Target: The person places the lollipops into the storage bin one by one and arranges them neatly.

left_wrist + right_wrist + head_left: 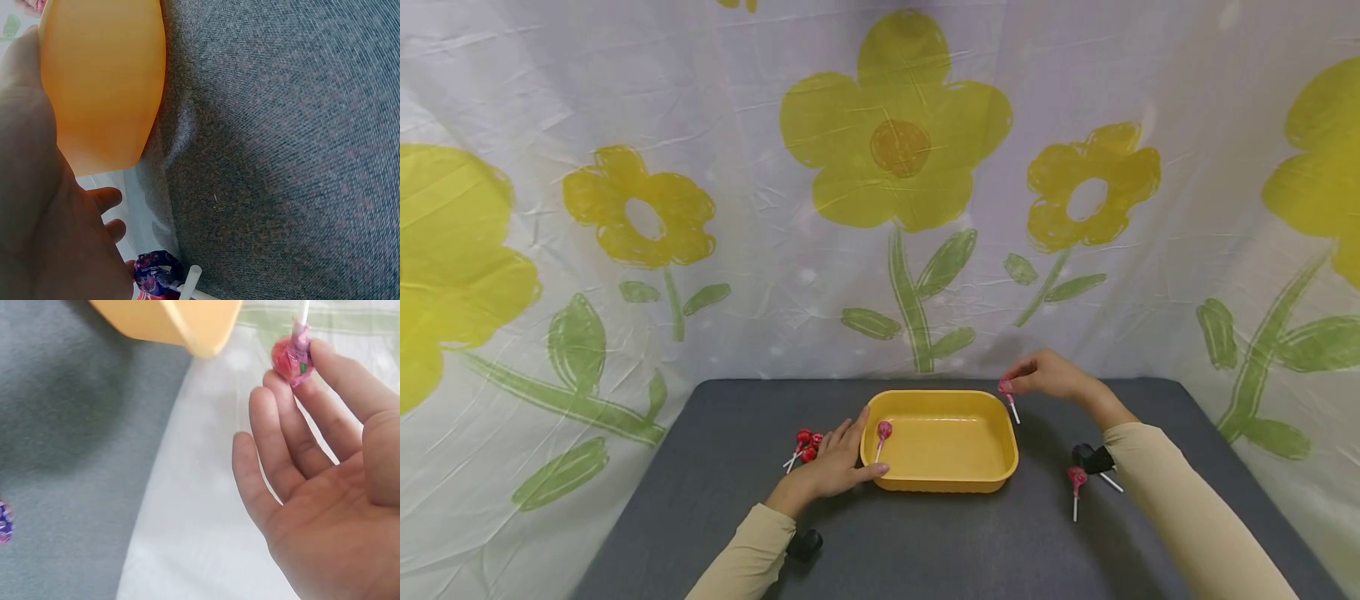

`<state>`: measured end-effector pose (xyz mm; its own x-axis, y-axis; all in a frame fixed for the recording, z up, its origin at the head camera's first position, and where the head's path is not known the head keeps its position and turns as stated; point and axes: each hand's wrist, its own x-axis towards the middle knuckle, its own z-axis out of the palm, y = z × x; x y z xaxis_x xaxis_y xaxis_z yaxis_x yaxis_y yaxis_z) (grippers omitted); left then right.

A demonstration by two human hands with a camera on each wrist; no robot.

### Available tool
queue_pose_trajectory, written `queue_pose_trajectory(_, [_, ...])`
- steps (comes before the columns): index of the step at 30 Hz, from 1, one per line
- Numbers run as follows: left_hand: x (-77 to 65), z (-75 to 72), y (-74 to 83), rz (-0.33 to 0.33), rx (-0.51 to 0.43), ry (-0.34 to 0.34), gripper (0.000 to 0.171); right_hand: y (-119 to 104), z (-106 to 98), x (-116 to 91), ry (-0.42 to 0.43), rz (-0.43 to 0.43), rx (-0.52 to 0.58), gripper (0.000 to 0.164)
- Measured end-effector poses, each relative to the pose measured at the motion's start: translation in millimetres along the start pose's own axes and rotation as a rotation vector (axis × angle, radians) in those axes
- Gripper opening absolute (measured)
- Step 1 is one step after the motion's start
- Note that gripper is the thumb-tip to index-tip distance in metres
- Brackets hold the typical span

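Note:
My left hand (835,467) rests against the left end of a yellow plastic tray (940,484), fingers fairly straight along its side and thumb at the front left corner. Inside the tray, a pink-wrapped lollipop (884,430) leans near the left wall. Just beyond the tray's right rim, my right hand (1048,377) pinches another lollipop (292,360) by its wrapped head, between thumb and fingertips. Its white stick points down in the head view. Several red lollipops (805,438) lie beside the left hand, partly hidden by it.
On the right of the dark grey table (970,550) lies a pink lollipop (1077,477), with another white stick (1111,482) showing beside the right wrist's black camera (1092,459). A white curtain with yellow flowers (901,150) hangs close behind the table.

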<state>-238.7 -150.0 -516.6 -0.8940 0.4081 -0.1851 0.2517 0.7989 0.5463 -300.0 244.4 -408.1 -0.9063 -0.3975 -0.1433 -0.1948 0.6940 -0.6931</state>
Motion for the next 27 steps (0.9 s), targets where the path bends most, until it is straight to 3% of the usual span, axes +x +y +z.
queue_pose_trajectory(14, [-0.1, 0.1, 0.4, 0.003, 0.001, 0.007, 0.111, -16, -3, 29, -0.077, 0.034, 0.073, 0.036])
queue_pose_trajectory(27, [1.9, 2.5, -0.5, -0.005, 0.009, 0.016, 0.111, -24, 13, 46, -0.044, 0.032, 0.217, 0.04])
